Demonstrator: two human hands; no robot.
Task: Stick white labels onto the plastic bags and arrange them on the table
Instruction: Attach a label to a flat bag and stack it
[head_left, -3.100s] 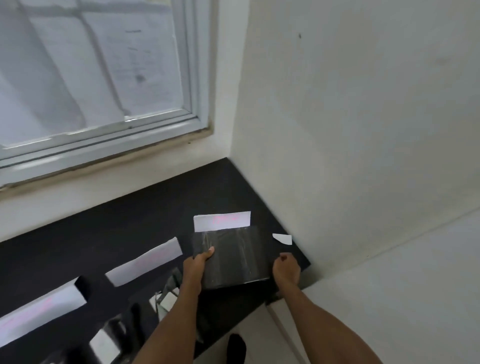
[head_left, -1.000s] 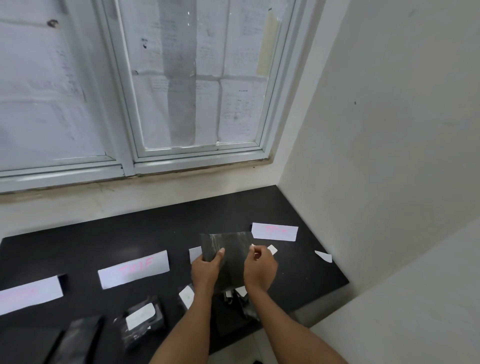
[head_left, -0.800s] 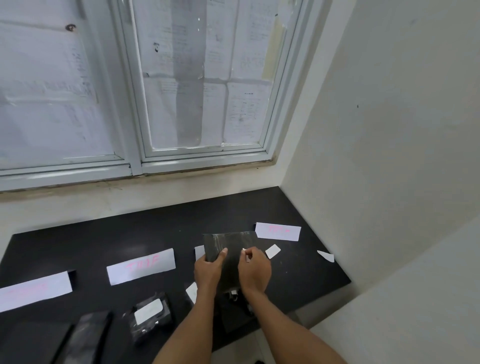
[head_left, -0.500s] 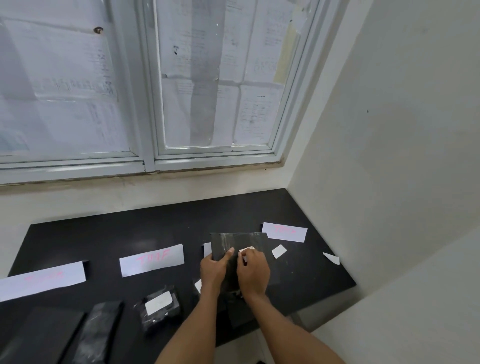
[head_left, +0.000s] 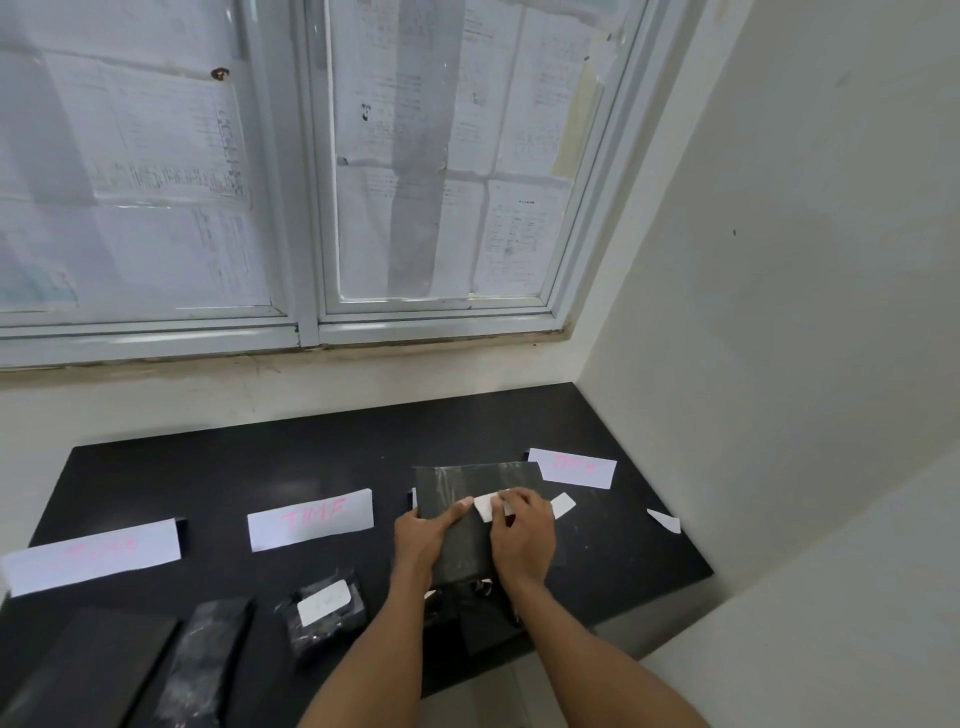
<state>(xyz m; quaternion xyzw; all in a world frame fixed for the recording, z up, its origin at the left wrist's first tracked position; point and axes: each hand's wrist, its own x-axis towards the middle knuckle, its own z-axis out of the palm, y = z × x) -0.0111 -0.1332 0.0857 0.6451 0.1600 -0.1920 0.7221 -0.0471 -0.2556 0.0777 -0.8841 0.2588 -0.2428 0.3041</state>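
Note:
A dark plastic bag (head_left: 467, 486) is held tilted above the black table (head_left: 332, 457). My left hand (head_left: 423, 538) grips its left edge, thumb on the front face. My right hand (head_left: 522, 535) pinches a small white label (head_left: 484, 506) and holds it against the front of the bag. More dark bags lie on the table under my wrists, mostly hidden. Another bag with a white label (head_left: 323, 609) on it lies at the front, left of my left arm.
Three white paper strips with pink writing lie in a row: far left (head_left: 93, 557), middle (head_left: 310, 518), right (head_left: 573, 466). Loose white slips (head_left: 562, 505) (head_left: 665, 519) lie right of my hands. Dark flat packs (head_left: 202, 660) sit front left. Wall close on the right.
I lifted the bag off the table's right end and brought it toward the middle. My right hand has brought the white label onto the bag's front face.

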